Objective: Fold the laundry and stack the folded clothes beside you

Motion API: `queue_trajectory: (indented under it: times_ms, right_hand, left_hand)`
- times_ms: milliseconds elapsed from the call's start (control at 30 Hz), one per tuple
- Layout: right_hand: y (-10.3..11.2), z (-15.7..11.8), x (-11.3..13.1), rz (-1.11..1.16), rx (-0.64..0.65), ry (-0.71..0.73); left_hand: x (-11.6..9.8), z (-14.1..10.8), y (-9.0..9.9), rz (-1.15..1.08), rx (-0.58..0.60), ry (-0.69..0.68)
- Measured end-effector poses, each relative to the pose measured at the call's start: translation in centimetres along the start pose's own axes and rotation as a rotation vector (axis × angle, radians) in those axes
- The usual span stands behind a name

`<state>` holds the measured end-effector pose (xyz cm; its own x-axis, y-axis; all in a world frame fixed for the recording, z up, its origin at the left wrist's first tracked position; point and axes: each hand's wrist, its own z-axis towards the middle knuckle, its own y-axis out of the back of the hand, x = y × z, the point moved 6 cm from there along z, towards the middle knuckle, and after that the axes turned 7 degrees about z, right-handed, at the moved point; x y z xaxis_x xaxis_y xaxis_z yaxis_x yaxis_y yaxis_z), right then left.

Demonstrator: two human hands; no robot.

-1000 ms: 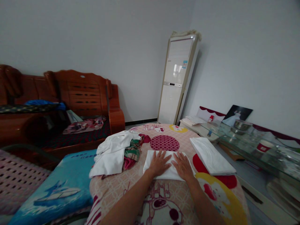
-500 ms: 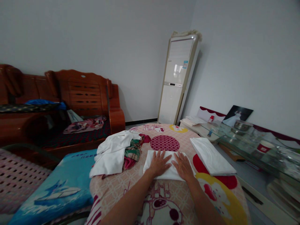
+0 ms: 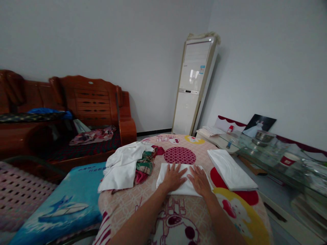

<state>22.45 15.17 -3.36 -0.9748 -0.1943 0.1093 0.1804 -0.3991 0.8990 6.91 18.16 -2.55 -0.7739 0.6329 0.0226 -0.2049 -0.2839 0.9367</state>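
My left hand (image 3: 173, 178) and right hand (image 3: 199, 180) both lie flat, palms down with fingers spread, on a folded white cloth (image 3: 187, 190) near the middle of the patterned tabletop (image 3: 143, 211). My hands are close together but apart. To the right rests a folded white stack (image 3: 231, 170). To the left I see a loose pile of white fabric (image 3: 121, 166), with green plaid cloth (image 3: 145, 165) showing beside it.
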Motion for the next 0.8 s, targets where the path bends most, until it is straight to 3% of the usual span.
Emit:
queue_trajectory:
  times_ms: [800]
  right_hand:
    - [0.28, -0.10, 0.11, -0.005, -0.028, -0.005]
  left_hand:
    - [-0.19, -0.10, 0.50, 0.021, -0.016, -0.009]
